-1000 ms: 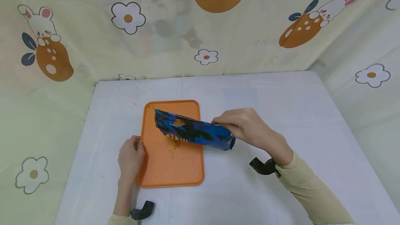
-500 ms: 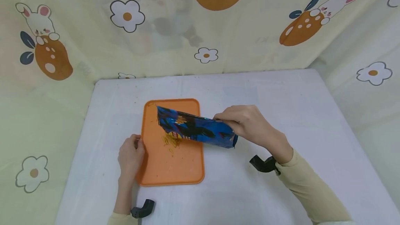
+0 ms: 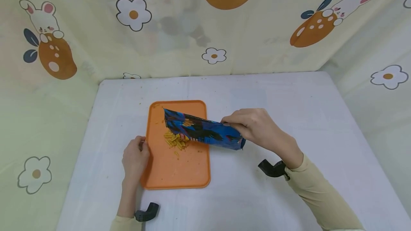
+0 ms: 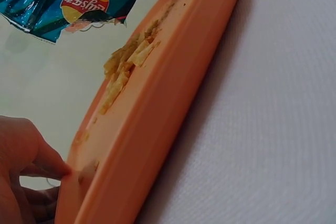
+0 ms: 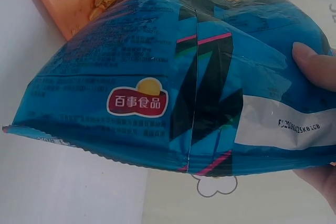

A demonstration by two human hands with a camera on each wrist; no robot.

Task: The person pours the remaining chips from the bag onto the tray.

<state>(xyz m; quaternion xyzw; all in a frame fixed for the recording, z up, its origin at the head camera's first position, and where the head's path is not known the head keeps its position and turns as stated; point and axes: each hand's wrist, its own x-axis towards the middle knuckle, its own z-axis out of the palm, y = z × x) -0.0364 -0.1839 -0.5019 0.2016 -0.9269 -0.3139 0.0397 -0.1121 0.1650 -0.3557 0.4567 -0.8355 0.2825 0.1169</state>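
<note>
Clock reference: head view, 12 o'clock at the counter's far edge.
Right hand (image 3: 257, 127): at 3 o'clock of the orange tray (image 3: 176, 174); fingers pinch the blue snack bag (image 3: 205, 131), thumb on one face, another finger visible on the opposite side in the right wrist view.
Bag vs. right fingers: body runs from the grip toward 9 o'clock, over the tray; the other end sits just off the grip at 4 to 5 o'clock, beyond the tray's edge.
Bag mouth: torn edge visible in the left wrist view, near the round yellow-and-red logo (image 4: 85, 1); a gap shows there between bag and pile.
Chip pile (image 3: 174, 141): yellow broken pieces near the tray's middle, partly covered by the bag in the head view; 8 o'clock from the right fingers, 3 o'clock from the left fingers.
Left hand (image 3: 136, 158): at the tray's 9 o'clock side; fingers grip the rim, one fingertip touching its edge.
Loose bits: small crumbs on the tray, more toward its 11 o'clock corner; a few specks on the white counter (image 3: 282, 95).
Bag print: red badge (image 5: 137, 106) and white strip with a stamped code (image 5: 286, 127), right wrist view.
Wrists: one black device on each, right (image 3: 272, 169) and left (image 3: 147, 212); pale sleeves (image 3: 321, 190).
Backdrop: cream cloth (image 3: 173, 56) with flowers and rabbits, at 12 o'clock and both sides.
</note>
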